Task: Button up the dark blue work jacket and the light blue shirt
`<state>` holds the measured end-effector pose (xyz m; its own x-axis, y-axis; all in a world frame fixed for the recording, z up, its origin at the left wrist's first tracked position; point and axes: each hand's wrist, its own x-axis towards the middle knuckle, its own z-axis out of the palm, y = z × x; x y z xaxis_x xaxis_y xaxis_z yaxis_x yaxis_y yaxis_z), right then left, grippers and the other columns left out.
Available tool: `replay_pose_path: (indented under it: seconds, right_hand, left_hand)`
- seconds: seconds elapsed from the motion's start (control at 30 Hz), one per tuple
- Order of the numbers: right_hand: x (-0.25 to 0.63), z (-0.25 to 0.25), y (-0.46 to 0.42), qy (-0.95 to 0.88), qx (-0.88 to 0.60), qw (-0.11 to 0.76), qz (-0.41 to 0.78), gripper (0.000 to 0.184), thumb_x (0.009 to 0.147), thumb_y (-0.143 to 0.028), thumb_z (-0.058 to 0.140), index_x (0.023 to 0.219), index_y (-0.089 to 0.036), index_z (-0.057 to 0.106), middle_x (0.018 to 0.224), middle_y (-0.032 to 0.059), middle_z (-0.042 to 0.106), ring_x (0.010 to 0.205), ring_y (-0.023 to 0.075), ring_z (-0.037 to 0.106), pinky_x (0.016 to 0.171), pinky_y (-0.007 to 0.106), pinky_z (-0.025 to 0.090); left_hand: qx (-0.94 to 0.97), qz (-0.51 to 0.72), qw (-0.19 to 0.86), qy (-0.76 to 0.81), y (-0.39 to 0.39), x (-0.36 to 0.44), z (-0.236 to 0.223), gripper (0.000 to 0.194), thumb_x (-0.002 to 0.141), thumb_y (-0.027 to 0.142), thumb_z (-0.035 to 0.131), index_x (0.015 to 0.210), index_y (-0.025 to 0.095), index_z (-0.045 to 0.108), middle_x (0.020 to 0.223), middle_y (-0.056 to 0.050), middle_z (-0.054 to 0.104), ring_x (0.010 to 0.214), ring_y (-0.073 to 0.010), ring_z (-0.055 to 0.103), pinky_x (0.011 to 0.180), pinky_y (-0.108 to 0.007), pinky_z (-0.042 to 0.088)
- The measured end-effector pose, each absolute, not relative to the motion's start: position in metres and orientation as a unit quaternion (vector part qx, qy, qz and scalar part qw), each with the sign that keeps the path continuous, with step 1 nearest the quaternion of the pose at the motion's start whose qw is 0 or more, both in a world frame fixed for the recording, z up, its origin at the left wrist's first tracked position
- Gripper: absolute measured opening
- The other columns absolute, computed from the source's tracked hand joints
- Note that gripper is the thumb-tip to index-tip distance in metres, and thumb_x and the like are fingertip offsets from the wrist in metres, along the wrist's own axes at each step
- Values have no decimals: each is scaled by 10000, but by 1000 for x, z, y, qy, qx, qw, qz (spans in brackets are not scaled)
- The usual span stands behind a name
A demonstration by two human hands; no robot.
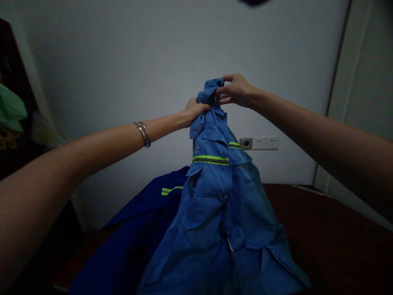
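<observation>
A light blue work jacket (pixel 208 205) with yellow-green reflective strips and flapped pockets hangs upright from my hands, its lower part spreading toward me. My left hand (pixel 195 110) is closed round the bunched cloth just below the collar. Higher up on the right, my right hand (pixel 235 90) pinches the collar's edge between thumb and fingers. Part of the left fingers is hidden by the fabric. Behind and to the left of the jacket lies a dark blue garment (pixel 135 229) with a similar reflective strip; neither hand touches it.
The dark red tabletop (pixel 331 237) stretches under the clothes to the right. A white wall (pixel 123 61) rises behind, with wall sockets (pixel 265 143) low on it. Pale green cloth (pixel 10 106) hangs at the far left beside dark furniture.
</observation>
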<state>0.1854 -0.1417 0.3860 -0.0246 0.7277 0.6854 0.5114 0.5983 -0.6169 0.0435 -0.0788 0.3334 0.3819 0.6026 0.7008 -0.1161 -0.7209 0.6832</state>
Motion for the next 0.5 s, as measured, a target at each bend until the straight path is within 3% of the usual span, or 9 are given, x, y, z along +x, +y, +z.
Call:
replay_pose_path:
  seconds: [0.13, 0.23, 0.33, 0.4, 0.5]
  right_hand:
    - [207, 336, -165, -682, -452, 566, 99, 674, 627, -282, 703, 1229, -221, 405, 1056, 87, 590, 897, 218, 588, 759, 435, 490]
    - [226, 264, -178, -664, -520, 497, 205, 764, 639, -349, 687, 1308, -252, 333, 1225, 140, 493, 970, 236, 565, 769, 468, 463]
    - [224, 191, -191, -699, -480, 354, 395, 716, 672, -353, 656, 1312, -269, 345, 1238, 95, 499, 1037, 209, 544, 864, 420, 421]
    - [205, 157, -200, -729, -406, 329, 443, 665, 632, -284, 694, 1247, -248, 442, 1225, 54, 519, 1111, 184, 495, 949, 348, 372]
    - [153, 133, -203, -711, -366, 328, 502, 627, 629, -307, 701, 1211, -254, 476, 1263, 36, 490, 1109, 197, 501, 951, 357, 396]
  left_hand:
    - [731, 583, 277, 222, -73, 33, 343, 261, 646, 135, 591, 899, 70, 587, 833, -68, 640, 836, -185, 603, 802, -329, 473]
    - [710, 614, 230, 258, -68, 24, 353, 222, 670, 157, 574, 878, 80, 587, 844, -65, 633, 837, -180, 600, 780, -292, 471]
    - [694, 624, 180, 311, -57, 16, 368, 199, 710, 196, 562, 878, 91, 579, 882, -58, 623, 881, -181, 585, 775, -268, 457]
    - [676, 627, 143, 359, -45, 11, 380, 226, 738, 217, 562, 921, 83, 558, 937, -64, 606, 939, -183, 562, 794, -268, 439]
    - [630, 642, 90, 428, -23, 4, 393, 334, 786, 253, 566, 1042, 61, 471, 1091, -97, 550, 1052, -182, 491, 862, -285, 397]
